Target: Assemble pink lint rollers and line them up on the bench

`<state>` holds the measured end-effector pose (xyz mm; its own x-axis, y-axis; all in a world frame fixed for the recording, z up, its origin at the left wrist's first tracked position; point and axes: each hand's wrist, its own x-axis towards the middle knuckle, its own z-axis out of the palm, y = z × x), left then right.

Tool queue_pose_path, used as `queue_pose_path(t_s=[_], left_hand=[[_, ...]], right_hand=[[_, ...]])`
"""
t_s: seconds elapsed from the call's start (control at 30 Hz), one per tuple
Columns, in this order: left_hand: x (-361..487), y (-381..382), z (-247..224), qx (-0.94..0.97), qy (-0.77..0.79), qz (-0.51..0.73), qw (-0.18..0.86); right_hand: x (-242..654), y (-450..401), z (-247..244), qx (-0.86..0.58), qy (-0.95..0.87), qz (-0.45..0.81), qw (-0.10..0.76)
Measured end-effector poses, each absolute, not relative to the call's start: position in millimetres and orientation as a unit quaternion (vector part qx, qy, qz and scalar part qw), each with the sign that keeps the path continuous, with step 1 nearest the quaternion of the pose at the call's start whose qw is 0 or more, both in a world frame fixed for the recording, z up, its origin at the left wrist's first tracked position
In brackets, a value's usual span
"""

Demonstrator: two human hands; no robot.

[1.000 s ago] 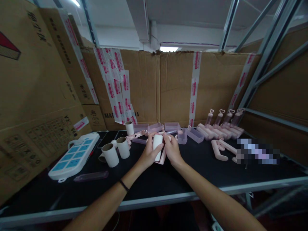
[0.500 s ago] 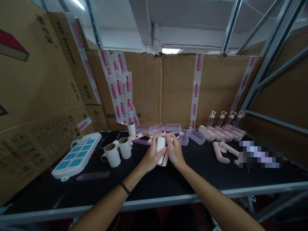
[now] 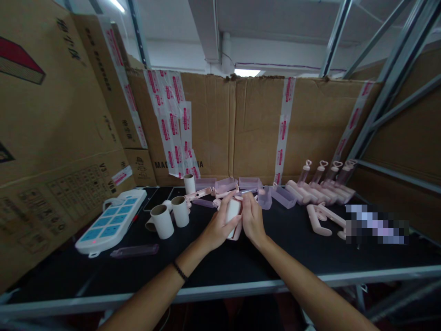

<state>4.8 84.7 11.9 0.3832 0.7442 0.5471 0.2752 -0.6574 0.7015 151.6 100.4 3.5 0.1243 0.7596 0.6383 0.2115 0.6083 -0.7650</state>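
**White cylindrical roll [image 3: 234, 210] now appears deeper in pale-pink plastic holder [image 3: 237, 235]**

At left I see a white-and-blue power strip [image 3: 107, 219], then white, brown-cored upright tubes [image 3: 163, 224]. Centrally, the left hand [image 3: 220, 225] grasps roll and holder; the right hand [image 3: 253, 216] clasps the holder's side: nearly seated, I judge. Translucent lilac trays [image 3: 284, 196] crowd behind; a pale-pink handled frame [image 3: 316, 221] lies right.

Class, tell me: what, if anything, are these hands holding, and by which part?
The left hand holds a white-and-pink item by its left side, thumb across the white front; the right hand grips its right side.
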Motion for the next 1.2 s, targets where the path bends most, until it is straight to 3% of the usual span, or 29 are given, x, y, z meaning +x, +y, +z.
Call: queue_pose_path(t_s=[0.63, 0.83, 1.0, 1.2], left_hand=[[5, 81, 16, 0.792, 0.311, 0.442, 0.283], [3, 94, 15, 0.72, 0.33, 0.56, 0.243], [-14, 112, 15, 0.551, 0.413, 0.703, 0.177], [-21, 125, 9, 0.489, 0.418, 0.742, 0.19]], right_hand=[[150, 95, 7, -0.394, -0.634, 0.204, 0.633], [149, 94, 11, -0.372, -0.663, 0.238, 0.605], [143, 94, 9, -0.347, -0.719, 0.31, 0.517], [142, 104, 0, -0.347, -0.703, 0.363, 0.503]])
